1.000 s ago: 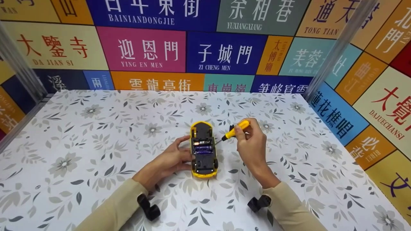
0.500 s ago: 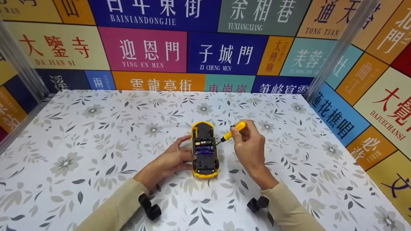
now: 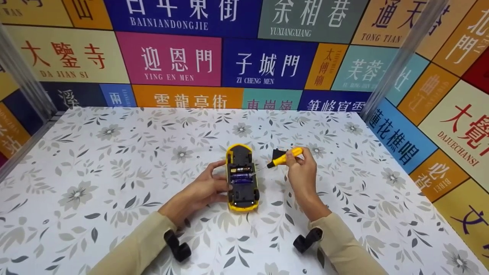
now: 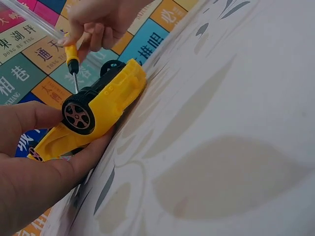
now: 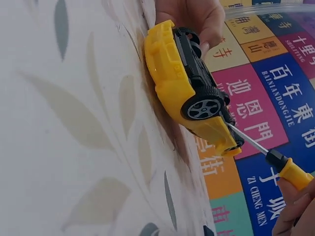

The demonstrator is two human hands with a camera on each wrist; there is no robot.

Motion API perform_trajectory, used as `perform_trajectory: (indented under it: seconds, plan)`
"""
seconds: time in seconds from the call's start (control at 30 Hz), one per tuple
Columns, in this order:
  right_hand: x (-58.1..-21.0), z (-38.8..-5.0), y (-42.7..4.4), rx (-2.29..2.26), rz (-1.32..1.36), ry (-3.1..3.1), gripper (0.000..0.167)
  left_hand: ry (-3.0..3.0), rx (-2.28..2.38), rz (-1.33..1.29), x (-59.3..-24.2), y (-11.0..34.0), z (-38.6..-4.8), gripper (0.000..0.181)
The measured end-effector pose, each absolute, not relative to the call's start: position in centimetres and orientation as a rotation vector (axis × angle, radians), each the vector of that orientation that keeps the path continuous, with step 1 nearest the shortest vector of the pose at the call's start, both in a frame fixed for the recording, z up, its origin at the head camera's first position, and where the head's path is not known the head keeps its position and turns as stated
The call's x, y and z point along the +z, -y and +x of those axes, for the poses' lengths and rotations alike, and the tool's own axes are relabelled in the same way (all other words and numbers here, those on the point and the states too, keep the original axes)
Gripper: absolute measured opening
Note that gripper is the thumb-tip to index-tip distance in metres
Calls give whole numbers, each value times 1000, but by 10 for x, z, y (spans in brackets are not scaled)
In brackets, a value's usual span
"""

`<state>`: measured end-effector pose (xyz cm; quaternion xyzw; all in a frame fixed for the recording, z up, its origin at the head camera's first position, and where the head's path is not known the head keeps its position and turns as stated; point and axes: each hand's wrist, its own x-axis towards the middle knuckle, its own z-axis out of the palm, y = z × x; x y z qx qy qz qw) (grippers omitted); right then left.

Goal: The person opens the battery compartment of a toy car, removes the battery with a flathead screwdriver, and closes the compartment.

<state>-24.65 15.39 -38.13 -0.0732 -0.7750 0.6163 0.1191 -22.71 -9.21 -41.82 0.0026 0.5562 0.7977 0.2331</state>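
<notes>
A yellow toy car [image 3: 242, 196] lies upside down on the table, its black underside up and its battery compartment uncovered. Batteries [image 3: 241, 177] sit in the compartment, one dark with a gold end and at least one purple. My left hand [image 3: 204, 191] grips the car's left side; the left wrist view has its fingers on both sides of the body [image 4: 110, 96]. In my right hand [image 3: 303, 173] is a yellow screwdriver [image 3: 282, 158] with a black collar, pinched by its handle. Its thin metal shaft [image 5: 248, 137] slants to the compartment's right end; the exact contact is hidden.
A small black piece [image 3: 277, 153], partly behind the screwdriver, lies right of the car. A floral cloth [image 3: 153, 133] covers the table. Panels with lettering [image 3: 172, 61] stand along the back and right. Black wrist cameras [image 3: 177, 246] stick out from both sleeves.
The screwdriver handle has swung right and lower, and its tip has moved from the car's right edge in over the batteries. More of the black piece shows. Left hand and car stay put.
</notes>
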Motion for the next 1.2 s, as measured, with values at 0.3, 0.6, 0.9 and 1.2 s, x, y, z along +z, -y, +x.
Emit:
perform_trajectory:
  seconds: [0.3, 0.6, 0.9, 1.2]
  plan:
    - [-397, -259, -166, 2339, -511, 2153, 26, -1484, 2195, 9, -421, 94, -227, 88]
    - [-389, -262, -174, 2399, -527, 2134, 18, -1465, 2199, 26, -421, 92, -229, 91]
    - [-360, -239, -157, 1685, -115, 2324, 13, -1480, 2192, 16, -419, 92, -228, 91]
    - [-361, -226, -146, 1387, 142, 2349, 11, -1494, 2184, 12, -419, 93, -229, 91]
